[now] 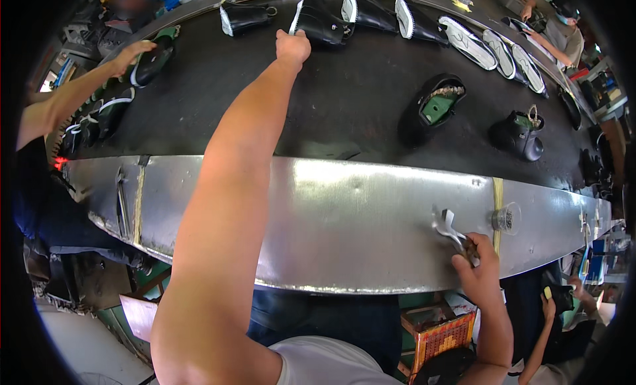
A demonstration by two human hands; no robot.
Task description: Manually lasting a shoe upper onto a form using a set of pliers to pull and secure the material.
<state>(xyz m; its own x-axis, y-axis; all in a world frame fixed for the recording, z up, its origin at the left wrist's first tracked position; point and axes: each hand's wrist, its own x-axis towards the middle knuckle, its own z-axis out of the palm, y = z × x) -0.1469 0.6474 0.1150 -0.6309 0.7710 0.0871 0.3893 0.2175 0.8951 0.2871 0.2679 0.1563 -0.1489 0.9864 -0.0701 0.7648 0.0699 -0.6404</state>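
Stretched across the dark table (358,87) with the left hand (293,47), right up at the far edge, left of centre. Curled there against the white sole rim of a tipped black shoe (321,27); can't tell whether pinching or just touching (fingertips not clearly visible). Closed firmly with the right hand (478,259) around the handle of a bent metal tool (450,227), held over the bright metal strip (358,206) along the near edge, right of centre. Can't tell if lifted or resting on the metal.

Just right of that, next to a yellowish band (497,199) on the strip: a clear cup (509,217) with small dark bits inside. Farther in, on the dark surface toward the right end: a black shoe with a green middle (437,105), then a black shoe with a loop on top (522,139).

Lined up along the far edge, either side of the tipped one: more black shoes (421,22). Then, toward the far right corner, white-soled shoes (467,44), turned soles-out. At the left end, a co-worker's hand (129,57) at a dark shoe (154,59). Near the left end of the strip, a thin metal tool (122,203) lying beside another yellowish band (139,203).
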